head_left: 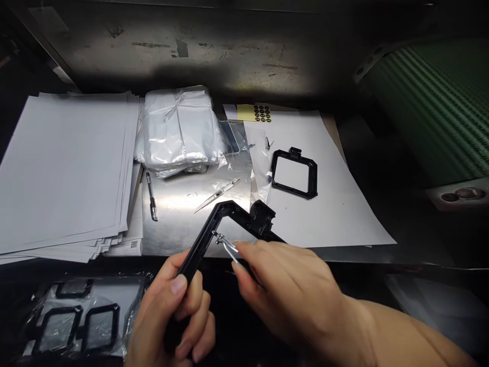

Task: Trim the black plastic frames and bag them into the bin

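My left hand (175,311) grips one side of a black plastic frame (202,237), which is tilted up above the near edge of the metal bench. A hinge-like tab (262,216) sticks out from the frame's upper edge. Between thumb and fingers, my right hand (290,285) pinches a small pair of metal nippers (225,244). Their jaws are at the inner edge of the held frame; I cannot tell whether they touch it. Part of the frame is hidden behind my right hand. A second black frame (294,173) lies flat on white paper beyond.
Stacked white sheets (69,168) lie at left beside a bundle of clear plastic bags (179,127). A pen (152,196) and a craft knife (217,195) rest on the metal. Round stickers (262,113) lie at the back. Bagged frames (80,326) sit lower left; a green ridged surface (439,102) rises at right.
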A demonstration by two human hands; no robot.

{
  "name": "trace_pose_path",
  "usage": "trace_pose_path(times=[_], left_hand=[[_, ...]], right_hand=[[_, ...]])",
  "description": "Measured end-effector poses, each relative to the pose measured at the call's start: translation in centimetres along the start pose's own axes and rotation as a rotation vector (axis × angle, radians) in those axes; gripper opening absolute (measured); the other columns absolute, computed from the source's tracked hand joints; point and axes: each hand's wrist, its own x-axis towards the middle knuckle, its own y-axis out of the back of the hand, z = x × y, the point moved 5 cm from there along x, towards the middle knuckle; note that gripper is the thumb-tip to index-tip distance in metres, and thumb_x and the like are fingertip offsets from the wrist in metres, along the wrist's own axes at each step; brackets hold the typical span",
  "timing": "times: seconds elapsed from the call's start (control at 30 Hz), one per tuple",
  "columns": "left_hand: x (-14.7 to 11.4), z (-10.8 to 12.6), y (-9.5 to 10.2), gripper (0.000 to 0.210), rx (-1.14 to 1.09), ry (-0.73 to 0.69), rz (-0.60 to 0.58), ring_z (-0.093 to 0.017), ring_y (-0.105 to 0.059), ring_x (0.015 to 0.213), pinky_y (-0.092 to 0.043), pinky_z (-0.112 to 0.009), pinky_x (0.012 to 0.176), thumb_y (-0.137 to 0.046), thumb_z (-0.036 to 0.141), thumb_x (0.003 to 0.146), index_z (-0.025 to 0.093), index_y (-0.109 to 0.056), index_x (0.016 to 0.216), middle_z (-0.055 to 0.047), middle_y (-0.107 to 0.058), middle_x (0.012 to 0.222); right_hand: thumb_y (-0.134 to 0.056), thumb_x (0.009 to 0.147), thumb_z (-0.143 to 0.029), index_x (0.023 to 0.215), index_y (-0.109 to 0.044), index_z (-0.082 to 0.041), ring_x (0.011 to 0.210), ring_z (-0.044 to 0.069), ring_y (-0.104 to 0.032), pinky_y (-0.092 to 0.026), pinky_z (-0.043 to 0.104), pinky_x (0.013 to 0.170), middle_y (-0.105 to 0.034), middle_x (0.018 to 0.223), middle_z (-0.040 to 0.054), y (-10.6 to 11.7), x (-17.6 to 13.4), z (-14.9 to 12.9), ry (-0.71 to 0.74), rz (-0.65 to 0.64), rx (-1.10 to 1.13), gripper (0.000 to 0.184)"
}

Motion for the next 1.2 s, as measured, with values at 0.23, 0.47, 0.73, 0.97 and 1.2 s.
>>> trace_pose_path(times=[0.23, 0.47, 0.73, 0.97, 1.2], left_hand=[[0.1, 0.1, -0.1, 0.02, 0.024, -0.002, -0.058, -0.002, -0.022, 0.031, -0.031, -0.017, 0.031, -0.044, 0.025, 0.077, 0.017, -0.054, 0.061, 0.007, -0.034, 0.048], [-0.1, 0.1, -0.1, 0.024, 0.07, -0.014, -0.017, -0.002, -0.021, 0.031, -0.029, -0.018, 0.032, -0.042, 0.026, 0.077, 0.017, -0.052, 0.058, 0.007, -0.033, 0.047], [0.1, 0.0, 0.0, 0.014, 0.019, -0.021, -0.015, -0.001, -0.021, 0.03, -0.029, -0.016, 0.031, -0.046, 0.026, 0.075, 0.019, -0.058, 0.071, 0.008, -0.035, 0.047], [0.0, -0.2, -0.1, 0.02, -0.022, 0.047, 0.002, -0.001, -0.021, 0.032, -0.029, -0.016, 0.032, -0.044, 0.024, 0.076, 0.018, -0.058, 0.065, 0.008, -0.034, 0.048], [0.2, -0.4, 0.1, 0.016, -0.015, 0.027, 0.023, -0.001, -0.025, 0.03, -0.031, -0.016, 0.032, -0.046, 0.025, 0.075, 0.018, -0.061, 0.077, 0.007, -0.036, 0.048]], right_hand=[[-0.047, 0.074, -0.019, 0.067, -0.049, -0.016, 0.046, 0.01, -0.041, -0.032, 0.025, 0.044, -0.045, 0.052, -0.0034, 0.4, -0.1, 0.4, -0.035, -0.041, 0.004, 0.009], [-0.043, 0.076, -0.019, 0.064, -0.049, -0.015, 0.045, 0.011, -0.045, -0.033, 0.026, 0.041, -0.049, 0.052, -0.0016, 0.4, 0.7, -0.2, 0.006, -0.034, -0.087, 0.013], [-0.038, 0.077, -0.011, 0.067, -0.048, -0.017, 0.046, 0.011, -0.045, -0.031, 0.025, 0.042, -0.05, 0.056, -0.0026, -0.5, 0.3, -0.4, 0.004, -0.167, -0.044, 0.015], [-0.046, 0.078, -0.019, 0.073, -0.049, -0.015, 0.046, 0.008, -0.041, -0.033, 0.023, 0.046, -0.047, 0.055, -0.0042, 0.2, -0.4, 0.8, -0.069, -0.07, 0.061, 0.006], [-0.046, 0.076, -0.021, 0.069, -0.051, -0.014, 0.05, 0.01, -0.046, -0.035, 0.024, 0.046, -0.052, 0.057, -0.0018, -0.2, -0.3, -0.3, -0.016, -0.103, 0.058, 0.011]])
